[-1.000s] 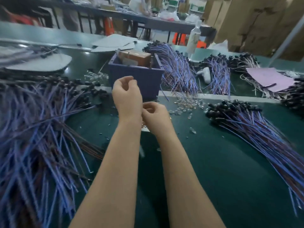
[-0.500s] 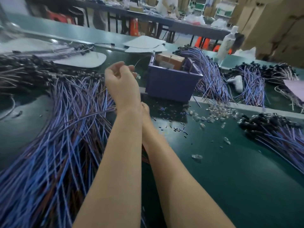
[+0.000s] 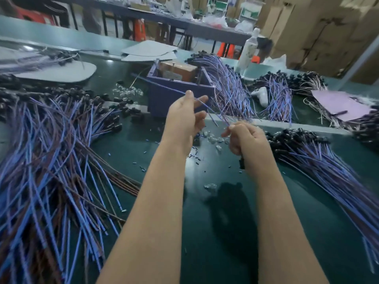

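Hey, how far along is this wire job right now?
Done, it seems: black-capped wires lie in a left heap and a right heap. In hand: the left hand pinches one blue wire while the right hand grips a black part. Left: loose clear pieces lie on the mat, so more assembly looks likely.

The wire (image 3: pixel 170 88) is sheathed in smooth blue plastic; the table (image 3: pixel 225 242) is covered in a dark green matt mat; the bin (image 3: pixel 164 103) is moulded in dull purple plastic; the beads (image 3: pixel 127 91) are clear and glossy; the box (image 3: pixel 180 69) is made of brown cardboard.
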Tool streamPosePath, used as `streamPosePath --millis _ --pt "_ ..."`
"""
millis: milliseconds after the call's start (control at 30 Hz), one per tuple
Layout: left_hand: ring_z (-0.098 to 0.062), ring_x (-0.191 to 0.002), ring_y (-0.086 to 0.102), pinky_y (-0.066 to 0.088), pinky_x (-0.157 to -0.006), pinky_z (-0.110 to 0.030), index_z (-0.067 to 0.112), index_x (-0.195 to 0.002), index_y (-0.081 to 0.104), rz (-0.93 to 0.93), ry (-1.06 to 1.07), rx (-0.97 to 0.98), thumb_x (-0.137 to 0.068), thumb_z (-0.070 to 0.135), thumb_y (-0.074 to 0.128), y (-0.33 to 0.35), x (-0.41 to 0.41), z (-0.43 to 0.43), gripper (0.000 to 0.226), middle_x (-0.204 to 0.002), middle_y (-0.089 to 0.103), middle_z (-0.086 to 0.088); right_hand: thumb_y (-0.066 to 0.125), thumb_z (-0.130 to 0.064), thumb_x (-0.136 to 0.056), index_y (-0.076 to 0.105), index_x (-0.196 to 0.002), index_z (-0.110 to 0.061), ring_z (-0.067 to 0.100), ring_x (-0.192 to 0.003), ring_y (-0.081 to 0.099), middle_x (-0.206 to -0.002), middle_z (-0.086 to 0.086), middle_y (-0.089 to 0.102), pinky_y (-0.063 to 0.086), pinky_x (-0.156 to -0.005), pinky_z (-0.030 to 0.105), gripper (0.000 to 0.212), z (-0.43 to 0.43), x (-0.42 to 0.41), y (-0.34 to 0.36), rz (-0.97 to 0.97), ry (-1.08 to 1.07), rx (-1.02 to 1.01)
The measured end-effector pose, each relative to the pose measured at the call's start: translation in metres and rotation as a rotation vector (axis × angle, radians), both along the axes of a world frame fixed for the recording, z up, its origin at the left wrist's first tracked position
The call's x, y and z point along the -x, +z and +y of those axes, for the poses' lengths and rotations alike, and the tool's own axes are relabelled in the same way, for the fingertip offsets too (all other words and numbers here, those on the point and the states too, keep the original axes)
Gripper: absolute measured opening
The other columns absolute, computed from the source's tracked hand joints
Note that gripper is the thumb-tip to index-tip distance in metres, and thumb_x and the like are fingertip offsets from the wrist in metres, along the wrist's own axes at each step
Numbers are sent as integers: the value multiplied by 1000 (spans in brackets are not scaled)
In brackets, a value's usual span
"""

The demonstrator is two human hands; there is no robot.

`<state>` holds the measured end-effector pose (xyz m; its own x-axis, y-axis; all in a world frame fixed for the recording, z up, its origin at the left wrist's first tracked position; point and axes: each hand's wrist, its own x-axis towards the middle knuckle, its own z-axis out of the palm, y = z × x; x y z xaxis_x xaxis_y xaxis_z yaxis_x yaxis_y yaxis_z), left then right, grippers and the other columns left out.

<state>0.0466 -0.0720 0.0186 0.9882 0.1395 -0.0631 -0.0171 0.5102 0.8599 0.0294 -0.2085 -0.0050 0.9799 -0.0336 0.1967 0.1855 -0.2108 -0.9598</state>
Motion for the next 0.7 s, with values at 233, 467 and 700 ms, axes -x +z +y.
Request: streamPosePath --millis 233,467,700 --pt "-2 -49 47 42 -49 -16 15 -93 57 -55 138 135 -104 21 34 -10 -7 5 27 -81 67 4 50 -20 -87 70 -75 -9 25 -76 58 -70 12 61 45 -66 28 26 -51 0 -8 286 -412 648" --pt "2 -45 51 46 -51 -13 16 -85 55 18 88 1 -105 21 31 -25 -6 -6 32 -62 70 11 47 -28 -95 52 -130 -10 25 -122 48 -131 10 55 36 -106 39 39 0 -20 -7 27 -321 677" --pt "-5 -60 52 45 -54 -16 15 -91 57 238 167 -67 -103 24 34 -46 -9 -2 28 -81 63 6 35 -40 -99 34 -143 -16 22 -143 21 -151 5 33 6 -118 48 49 20 -45 -35 79 -384 743"
